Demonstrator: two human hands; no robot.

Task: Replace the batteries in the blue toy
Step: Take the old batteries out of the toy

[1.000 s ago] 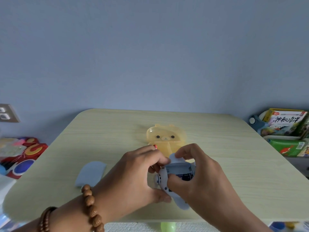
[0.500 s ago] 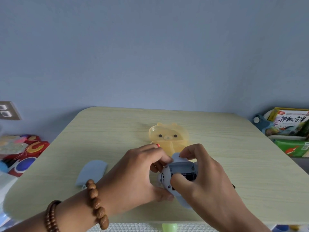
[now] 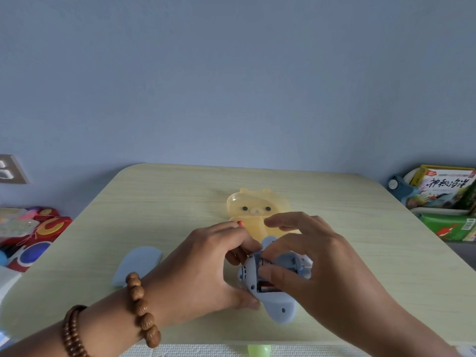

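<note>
The blue toy point(image 3: 277, 304) lies on its back near the table's front edge, its battery compartment open. My left hand point(image 3: 206, 266) grips the toy's left side, thumb under its edge. A small red-tipped thing point(image 3: 240, 223) shows at that hand's fingertips; what it is I cannot tell. My right hand point(image 3: 316, 264) reaches over the compartment, where thumb and index finger pinch a battery point(image 3: 265, 262). Its other fingers are raised and spread. A second battery point(image 3: 268, 288) lies in the slot below the thumb. The blue cover point(image 3: 139, 264) lies on the table to the left.
A translucent yellow bear-shaped case point(image 3: 257, 210) lies just behind my hands. The pale wooden table point(image 3: 373, 253) has rounded corners. Colourful toys point(image 3: 33, 235) are piled off its left side, and books in a bin point(image 3: 445, 194) stand off its right side.
My right hand's outer fingers have lifted off the toy and spread out, while its thumb and index finger stay at the compartment. My left hand keeps its grip on the toy.
</note>
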